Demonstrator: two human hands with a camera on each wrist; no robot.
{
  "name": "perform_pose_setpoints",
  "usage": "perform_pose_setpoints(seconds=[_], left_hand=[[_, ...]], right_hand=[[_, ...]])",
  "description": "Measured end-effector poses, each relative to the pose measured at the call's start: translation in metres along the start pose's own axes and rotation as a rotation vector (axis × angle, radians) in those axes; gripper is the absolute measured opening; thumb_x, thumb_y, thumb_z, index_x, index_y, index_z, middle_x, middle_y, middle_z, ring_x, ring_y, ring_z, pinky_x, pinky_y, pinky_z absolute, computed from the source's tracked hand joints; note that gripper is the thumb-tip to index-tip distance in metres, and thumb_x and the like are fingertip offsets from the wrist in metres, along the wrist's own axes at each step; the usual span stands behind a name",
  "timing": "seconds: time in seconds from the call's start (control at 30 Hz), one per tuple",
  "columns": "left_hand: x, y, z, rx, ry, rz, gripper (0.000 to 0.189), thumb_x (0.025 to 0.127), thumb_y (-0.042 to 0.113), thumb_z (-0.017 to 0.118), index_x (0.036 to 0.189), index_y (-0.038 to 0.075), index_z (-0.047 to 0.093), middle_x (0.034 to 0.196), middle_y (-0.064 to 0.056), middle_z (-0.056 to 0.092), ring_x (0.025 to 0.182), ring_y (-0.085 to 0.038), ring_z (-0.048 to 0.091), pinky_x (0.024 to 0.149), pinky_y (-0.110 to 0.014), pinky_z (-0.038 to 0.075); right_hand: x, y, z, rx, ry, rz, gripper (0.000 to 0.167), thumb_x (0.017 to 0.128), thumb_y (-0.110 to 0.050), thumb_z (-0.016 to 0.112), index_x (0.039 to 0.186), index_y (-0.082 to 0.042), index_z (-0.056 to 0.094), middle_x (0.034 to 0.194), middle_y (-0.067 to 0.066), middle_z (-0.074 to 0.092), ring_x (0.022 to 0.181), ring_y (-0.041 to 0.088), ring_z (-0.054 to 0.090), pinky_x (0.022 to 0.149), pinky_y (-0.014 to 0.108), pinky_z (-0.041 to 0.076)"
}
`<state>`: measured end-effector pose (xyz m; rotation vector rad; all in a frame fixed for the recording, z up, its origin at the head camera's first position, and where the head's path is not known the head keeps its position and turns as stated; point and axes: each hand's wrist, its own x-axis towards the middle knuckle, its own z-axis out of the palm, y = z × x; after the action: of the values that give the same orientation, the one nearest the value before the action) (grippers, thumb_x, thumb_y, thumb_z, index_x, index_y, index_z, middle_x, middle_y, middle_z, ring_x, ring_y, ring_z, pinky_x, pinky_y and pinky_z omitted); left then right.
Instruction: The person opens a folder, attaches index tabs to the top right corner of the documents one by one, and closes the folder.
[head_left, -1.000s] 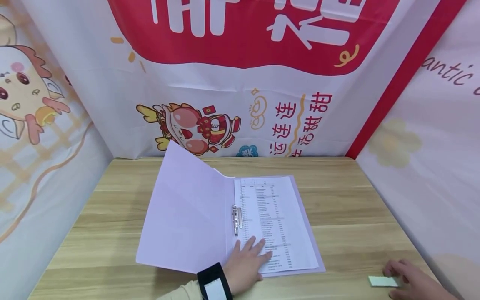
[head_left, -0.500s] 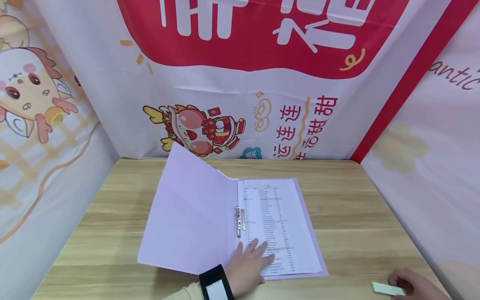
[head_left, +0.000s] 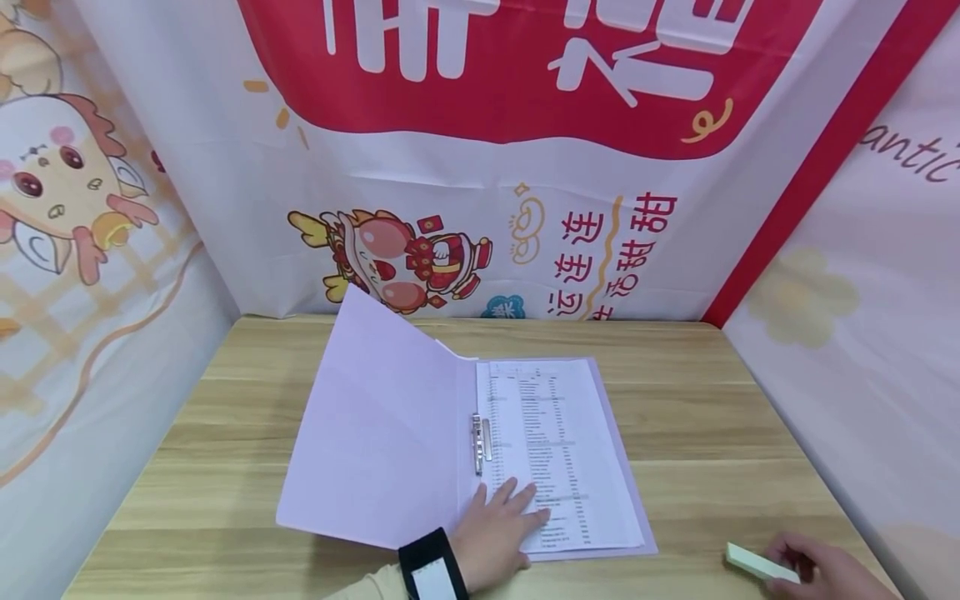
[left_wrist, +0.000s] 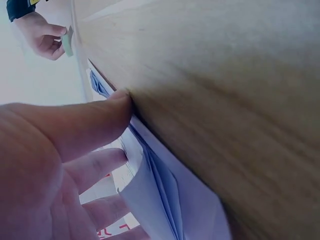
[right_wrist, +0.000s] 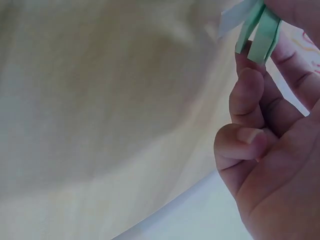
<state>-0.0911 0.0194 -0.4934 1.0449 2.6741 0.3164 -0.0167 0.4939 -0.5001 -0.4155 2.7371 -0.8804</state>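
A lilac folder (head_left: 375, 433) lies open, its cover tilted up on the left. Printed sheets (head_left: 558, 450) sit on its right side beside a metal clip (head_left: 477, 442). My left hand (head_left: 491, 533) rests with spread fingers on the lower left of the sheets; in the left wrist view its thumb (left_wrist: 100, 120) is at the folder's near edge. At the lower right, my right hand (head_left: 828, 571) pinches a small pale green pad of sticky notes (head_left: 757, 562). Close up, the pad (right_wrist: 265, 37) shows parted green layers and a white piece.
The wooden table (head_left: 697, 417) extends around the folder. A printed cloth (head_left: 450, 175) hangs along its back edge, and more cloth covers the left and right sides. A dark band (head_left: 431, 567) is strapped round the left wrist.
The green pad in my right hand first turned and slid partly into the fingers, then moved out leftward, angled. My left hand stays on the sheets. The head view has shifted slightly.
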Motion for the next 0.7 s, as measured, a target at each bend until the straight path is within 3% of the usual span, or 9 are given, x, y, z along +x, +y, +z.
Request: perform_pose_setpoints(seconds=[0.17, 0.27, 0.43, 0.6, 0.7], left_hand=[[0.000, -0.001, -0.001, -0.002, 0.000, 0.005, 0.060, 0.087, 0.045, 0.076, 0.143, 0.032, 0.059, 0.158, -0.002, 0.044, 0.146, -0.032, 0.038, 0.110, -0.065, 0.036], [0.001, -0.002, 0.000, -0.011, 0.020, 0.005, 0.060, 0.087, 0.047, 0.076, 0.142, 0.032, 0.060, 0.157, -0.003, 0.045, 0.145, -0.033, 0.039, 0.109, -0.065, 0.037], [0.002, -0.004, -0.003, -0.041, 0.057, 0.006, 0.060, 0.087, 0.047, 0.075, 0.141, 0.028, 0.060, 0.155, -0.006, 0.048, 0.142, -0.032, 0.043, 0.107, -0.064, 0.040], [0.005, -0.005, -0.010, -0.093, 0.097, 0.006, 0.056, 0.089, 0.043, 0.075, 0.139, 0.023, 0.062, 0.150, -0.010, 0.053, 0.137, -0.028, 0.049, 0.102, -0.057, 0.046], [0.005, -0.005, -0.018, -0.212, 0.104, 0.024, 0.053, 0.092, 0.041, 0.074, 0.140, 0.021, 0.062, 0.146, -0.007, 0.057, 0.134, -0.024, 0.053, 0.102, -0.050, 0.049]], right_hand=[[0.013, -0.020, 0.002, 0.009, 0.086, -0.195, 0.032, 0.083, -0.001, 0.080, 0.093, -0.022, 0.058, 0.082, -0.023, 0.053, 0.068, -0.003, 0.047, 0.052, 0.020, 0.034], [0.022, -0.038, 0.003, -0.017, 0.133, -0.254, 0.036, 0.081, -0.002, 0.082, 0.095, -0.025, 0.057, 0.081, -0.021, 0.053, 0.070, 0.000, 0.047, 0.053, 0.020, 0.034], [0.037, -0.075, 0.006, -0.101, 0.197, -0.227, 0.037, 0.079, -0.010, 0.086, 0.095, -0.029, 0.058, 0.081, -0.022, 0.051, 0.073, -0.001, 0.045, 0.057, 0.020, 0.035], [0.053, -0.109, 0.010, -0.162, 0.193, -0.184, 0.034, 0.080, -0.020, 0.087, 0.091, -0.031, 0.057, 0.081, -0.024, 0.049, 0.075, -0.003, 0.045, 0.059, 0.022, 0.037], [0.065, -0.125, 0.013, -0.167, 0.173, -0.174, 0.032, 0.080, -0.021, 0.087, 0.090, -0.030, 0.058, 0.081, -0.024, 0.049, 0.075, -0.003, 0.045, 0.060, 0.022, 0.039]])
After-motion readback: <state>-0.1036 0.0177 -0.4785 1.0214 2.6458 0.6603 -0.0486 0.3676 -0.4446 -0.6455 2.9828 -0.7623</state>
